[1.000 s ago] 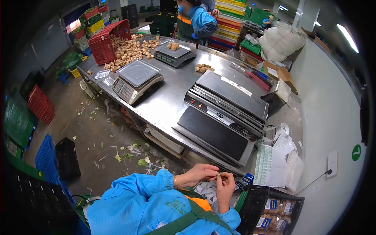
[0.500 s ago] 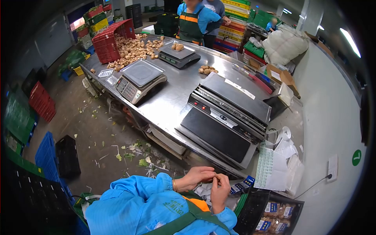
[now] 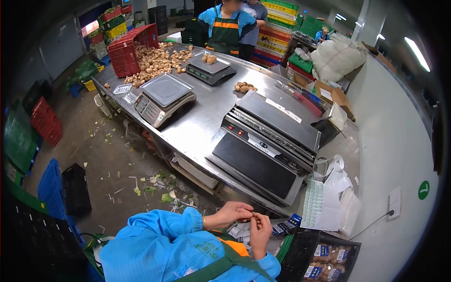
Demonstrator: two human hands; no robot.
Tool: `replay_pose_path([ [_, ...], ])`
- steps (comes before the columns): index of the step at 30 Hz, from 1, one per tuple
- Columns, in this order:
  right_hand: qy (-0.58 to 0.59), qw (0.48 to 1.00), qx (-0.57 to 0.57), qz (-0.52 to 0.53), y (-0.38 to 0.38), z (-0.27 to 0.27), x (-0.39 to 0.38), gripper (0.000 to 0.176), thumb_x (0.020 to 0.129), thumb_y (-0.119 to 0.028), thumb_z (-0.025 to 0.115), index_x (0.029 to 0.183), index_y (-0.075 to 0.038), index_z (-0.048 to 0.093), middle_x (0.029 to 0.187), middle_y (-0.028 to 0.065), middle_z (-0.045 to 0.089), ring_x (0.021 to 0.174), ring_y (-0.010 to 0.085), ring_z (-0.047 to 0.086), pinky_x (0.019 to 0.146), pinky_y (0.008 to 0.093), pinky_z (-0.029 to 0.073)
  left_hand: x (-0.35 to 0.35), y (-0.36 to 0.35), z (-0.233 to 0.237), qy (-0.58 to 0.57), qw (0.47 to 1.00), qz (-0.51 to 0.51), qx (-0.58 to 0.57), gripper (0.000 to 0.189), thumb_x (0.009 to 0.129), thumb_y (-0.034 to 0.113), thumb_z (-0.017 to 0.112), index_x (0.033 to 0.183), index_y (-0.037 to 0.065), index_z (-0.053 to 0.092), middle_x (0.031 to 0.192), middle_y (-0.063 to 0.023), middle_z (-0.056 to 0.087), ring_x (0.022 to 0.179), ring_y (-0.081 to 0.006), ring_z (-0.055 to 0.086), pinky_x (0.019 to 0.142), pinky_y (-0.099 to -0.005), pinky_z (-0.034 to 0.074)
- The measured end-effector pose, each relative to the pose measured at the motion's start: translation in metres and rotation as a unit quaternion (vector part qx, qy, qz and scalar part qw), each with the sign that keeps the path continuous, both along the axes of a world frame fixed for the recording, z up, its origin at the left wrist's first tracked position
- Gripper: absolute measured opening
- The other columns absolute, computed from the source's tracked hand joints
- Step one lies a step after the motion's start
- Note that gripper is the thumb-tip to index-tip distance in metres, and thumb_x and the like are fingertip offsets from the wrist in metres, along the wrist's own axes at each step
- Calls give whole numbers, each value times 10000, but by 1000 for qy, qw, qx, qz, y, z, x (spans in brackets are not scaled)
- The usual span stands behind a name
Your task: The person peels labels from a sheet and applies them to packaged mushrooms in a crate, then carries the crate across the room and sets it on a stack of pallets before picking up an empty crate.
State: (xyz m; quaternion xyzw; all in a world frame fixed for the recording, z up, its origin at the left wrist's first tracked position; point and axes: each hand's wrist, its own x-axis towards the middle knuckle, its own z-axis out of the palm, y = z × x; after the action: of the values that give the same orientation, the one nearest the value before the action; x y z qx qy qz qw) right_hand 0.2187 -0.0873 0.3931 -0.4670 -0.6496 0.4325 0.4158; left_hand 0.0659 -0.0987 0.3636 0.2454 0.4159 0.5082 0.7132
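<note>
My left hand (image 3: 233, 212) and my right hand (image 3: 260, 229) meet fingertip to fingertip just below the near edge of the steel table (image 3: 199, 124). Both pinch one small item (image 3: 254, 215) between them; it is too small to tell what it is. My blue sleeves and green apron (image 3: 221, 265) fill the bottom of the view. Small blue-printed labels (image 3: 287, 223) and white backing paper lie right beside my right hand. A black film-wrapping machine (image 3: 263, 150) stands on the table just beyond my hands.
A label sheet (image 3: 322, 207) lies right of the machine. A black crate of packed mushrooms (image 3: 324, 258) is at my right. Two scales (image 3: 164, 96) (image 3: 209, 68), loose mushrooms (image 3: 157, 61) and a tipped red crate (image 3: 129, 49) sit farther along. A co-worker (image 3: 225, 26) stands at the far end.
My hands stay pinched together and have drifted slightly left and lower in view. The co-worker at the far end has turned to face the table.
</note>
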Motion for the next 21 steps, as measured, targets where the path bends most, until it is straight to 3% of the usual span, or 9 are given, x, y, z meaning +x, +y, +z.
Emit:
replay_pose_path([
  [4,22,1000,-2,16,0,-5,2,90,841,32,598,931,35,604,868,46,576,707,73,548,600,200,453,-3,-1,-2,-30,999,-18,-34,332,857,97,655,1147,-31,555,945,-67,656,792,-99,612,703,-218,510],
  [6,47,997,-63,16,1,-15,5,75,836,18,601,908,31,616,851,66,577,705,105,577,612,217,464,-4,-1,-3,-34,998,-21,-43,353,852,98,661,1161,-28,544,961,-64,652,797,-95,609,708,-211,510],
  [10,64,993,-84,46,3,-29,6,67,862,19,590,925,16,569,790,23,588,651,55,548,591,185,461,-6,-5,-10,-69,994,-20,-82,427,845,109,676,1207,-38,505,999,-78,631,811,-109,603,721,-217,506],
  [21,144,966,-192,90,-3,-23,8,68,856,15,599,924,13,591,797,22,603,670,64,563,600,197,481,-14,-15,-8,-97,988,-64,-100,451,806,108,719,1195,-7,522,1008,-50,621,860,-103,595,744,-213,496],
])
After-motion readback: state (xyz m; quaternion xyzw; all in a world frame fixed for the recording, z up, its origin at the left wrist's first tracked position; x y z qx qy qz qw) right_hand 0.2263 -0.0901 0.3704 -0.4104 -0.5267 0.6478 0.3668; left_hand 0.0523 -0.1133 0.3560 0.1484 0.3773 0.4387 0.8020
